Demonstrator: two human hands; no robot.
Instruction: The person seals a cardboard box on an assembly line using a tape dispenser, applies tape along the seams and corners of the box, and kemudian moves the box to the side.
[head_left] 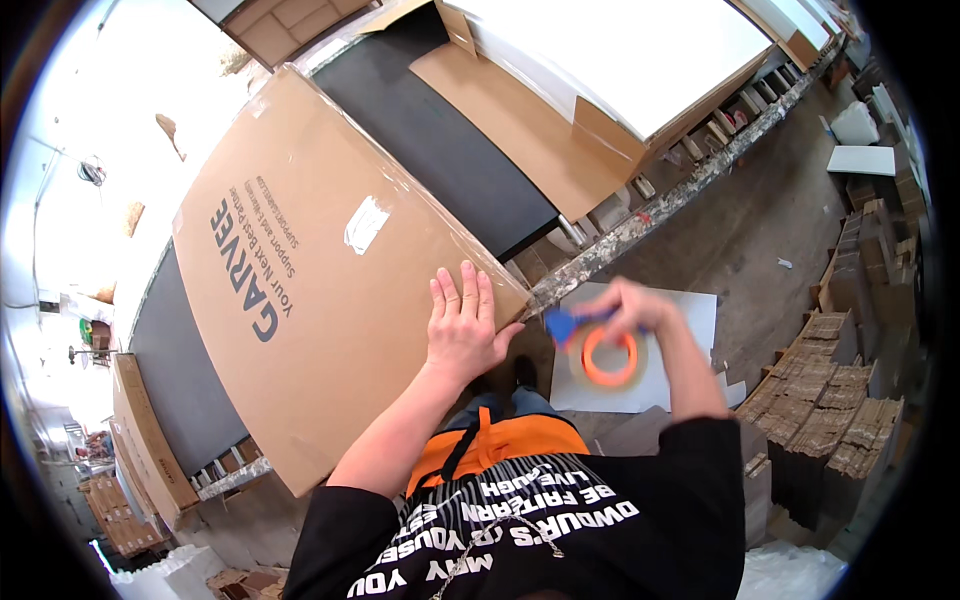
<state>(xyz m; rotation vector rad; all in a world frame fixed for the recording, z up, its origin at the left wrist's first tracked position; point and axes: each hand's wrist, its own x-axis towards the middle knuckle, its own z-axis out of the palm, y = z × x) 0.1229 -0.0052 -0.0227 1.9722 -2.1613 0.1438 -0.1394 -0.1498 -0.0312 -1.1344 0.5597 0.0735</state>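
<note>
A large flat cardboard box (pixel 330 340) with dark printing lies across the conveyor in front of me. My left hand (pixel 462 322) rests flat on its top near the right end, fingers stretched out. Off that end, my right hand (pixel 632 304) grips a tape dispenser (pixel 566 326) with a blue body and an orange hub (pixel 610 358). The dispenser is slightly blurred, its blue end close to the box corner. A glossy strip of clear tape runs along the box's far edge, and a whitish patch (pixel 367 224) sits on its top.
Beyond the box, an open carton (pixel 540 150) and a white panel (pixel 600 50) lie on the conveyor. A worn metal rail (pixel 640 225) edges it. A white sheet (pixel 690 340) lies below my right hand. Flattened cardboard stacks (pixel 825 390) stand at the right.
</note>
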